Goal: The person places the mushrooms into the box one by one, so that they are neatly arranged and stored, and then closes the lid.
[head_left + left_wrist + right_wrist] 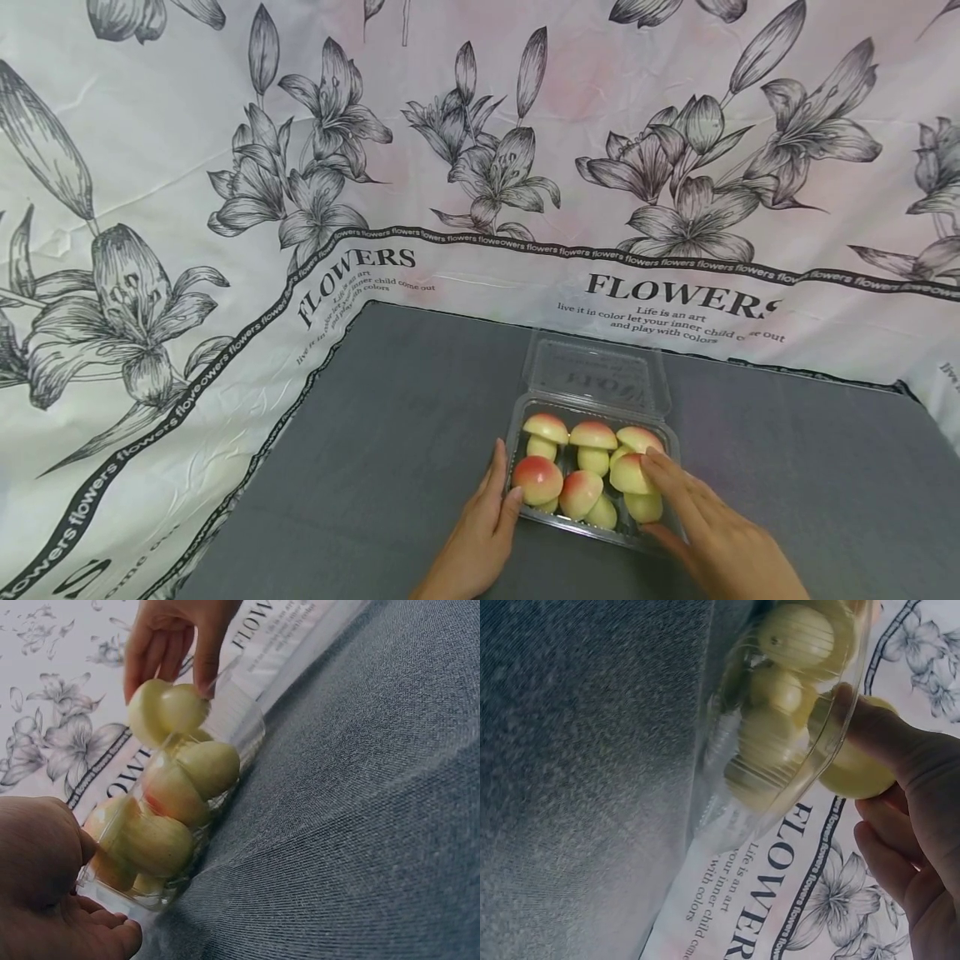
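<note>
A clear plastic box (572,531) holds several mushroom-shaped pieces in two rows, pale yellow-green with red-tinged caps, such as the front-left one (537,479). At the box's left side my left hand (477,533) grips the wall and front corner between thumb and fingers. My right hand (720,529) pinches the front-right mushroom-shaped piece (642,505) between thumb and fingers. In the left wrist view this mushroom-shaped piece (185,709) sits higher than its neighbours, partly above the rim. The right wrist view shows its rounded cap (861,771) beyond the box wall, near the fingers.
The box's hinged clear lid (600,375) lies folded back on the dark grey tabletop (420,400). Behind and to the left hangs a white cloth (495,275) printed with flowers and lettering, meeting the table's edge.
</note>
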Motion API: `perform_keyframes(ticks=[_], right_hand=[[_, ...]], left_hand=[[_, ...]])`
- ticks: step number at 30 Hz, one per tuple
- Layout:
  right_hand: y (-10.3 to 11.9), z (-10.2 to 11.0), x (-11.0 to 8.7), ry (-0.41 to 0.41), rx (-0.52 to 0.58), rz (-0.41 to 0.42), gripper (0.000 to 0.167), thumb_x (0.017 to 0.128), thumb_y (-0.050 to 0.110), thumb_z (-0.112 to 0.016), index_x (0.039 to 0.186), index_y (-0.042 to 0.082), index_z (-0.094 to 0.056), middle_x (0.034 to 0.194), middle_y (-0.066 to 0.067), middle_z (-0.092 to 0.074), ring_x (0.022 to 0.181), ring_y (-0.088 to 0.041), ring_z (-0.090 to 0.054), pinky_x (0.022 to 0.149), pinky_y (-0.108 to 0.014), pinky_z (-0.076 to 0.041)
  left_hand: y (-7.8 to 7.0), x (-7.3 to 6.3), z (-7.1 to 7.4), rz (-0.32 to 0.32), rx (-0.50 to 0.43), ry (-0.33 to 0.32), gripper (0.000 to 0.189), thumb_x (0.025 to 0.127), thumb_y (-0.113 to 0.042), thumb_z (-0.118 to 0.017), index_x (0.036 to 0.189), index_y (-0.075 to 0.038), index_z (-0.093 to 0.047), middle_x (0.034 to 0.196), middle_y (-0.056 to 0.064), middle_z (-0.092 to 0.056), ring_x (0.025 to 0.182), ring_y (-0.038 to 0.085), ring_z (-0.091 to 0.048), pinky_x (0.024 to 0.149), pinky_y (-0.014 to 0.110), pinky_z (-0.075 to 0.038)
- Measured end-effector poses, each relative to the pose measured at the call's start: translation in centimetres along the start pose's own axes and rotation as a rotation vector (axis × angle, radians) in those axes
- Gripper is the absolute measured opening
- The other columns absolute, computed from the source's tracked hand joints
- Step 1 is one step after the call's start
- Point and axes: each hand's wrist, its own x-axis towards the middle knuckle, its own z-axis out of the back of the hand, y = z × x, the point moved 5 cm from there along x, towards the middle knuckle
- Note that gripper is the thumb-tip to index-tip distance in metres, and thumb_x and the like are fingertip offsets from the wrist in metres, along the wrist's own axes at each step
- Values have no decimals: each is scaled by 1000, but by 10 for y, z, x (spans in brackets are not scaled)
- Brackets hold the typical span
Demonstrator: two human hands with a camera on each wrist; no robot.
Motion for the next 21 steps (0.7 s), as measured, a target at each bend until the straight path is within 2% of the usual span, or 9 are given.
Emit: perform_keyframes(ticks=[9, 17, 21], right_hand=[[-3, -7, -3, 86, -19, 2, 79, 108, 71, -26, 160, 17, -48, 152, -2, -61, 117, -22, -71, 69, -42, -63], [-5, -9, -4, 25, -27, 73, 75, 108, 68, -29, 156, 15, -53, 149, -2, -63, 112, -22, -73, 68, -39, -62], [-6, -9, -5, 31, -16, 95, 73, 109, 66, -31, 156, 15, -54, 150, -1, -63, 113, -21, -73, 70, -38, -62]], left_hand=[[0, -1, 1, -8, 7, -6, 78, 114, -49, -40, 170, -10, -3, 177, 9, -4, 161, 27, -9, 126, 61, -17], [-1, -2, 2, -24, 29, -20, 77, 115, -49, -39, 170, -9, -5, 177, 10, -5, 161, 29, -11, 126, 62, -18], [-1, -2, 2, -31, 38, -27, 76, 115, -49, -39, 170, -8, -6, 177, 10, -7, 161, 28, -12, 126, 61, -19]])
